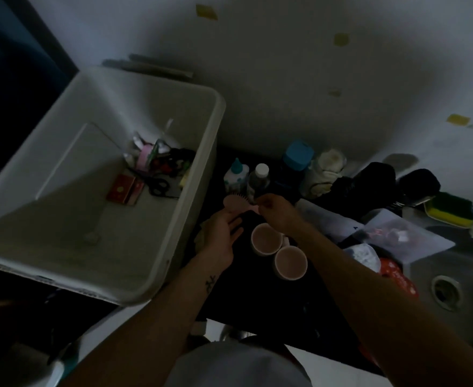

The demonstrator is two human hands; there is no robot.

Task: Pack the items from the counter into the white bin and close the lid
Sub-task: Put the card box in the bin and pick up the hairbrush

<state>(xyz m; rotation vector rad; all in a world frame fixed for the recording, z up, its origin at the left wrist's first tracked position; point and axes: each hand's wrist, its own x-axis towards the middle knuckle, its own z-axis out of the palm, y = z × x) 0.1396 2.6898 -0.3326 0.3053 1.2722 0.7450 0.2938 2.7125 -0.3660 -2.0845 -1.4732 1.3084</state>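
Near the counter's (257, 303) left edge, just beside the white bin (70, 208), the right hand (277, 213) pinches the pink hairbrush (233, 201) by its handle while the left hand (224, 230) waits open-palmed beneath, so a firmer handle grip should carry it over the bin's wall

Very dim, underexposed wide-angle shot w/ a cold grey-blue cast. Brightest areas: the wall (285, 79) at upper centre & the white bin (48, 213) at left. Corners fall to near black, esp. upper left & bottom left. Soft blur throughout; fine detail lost. Straight edges bow near the frame's borders. The dark counter (243, 303) swallows shadow detail.
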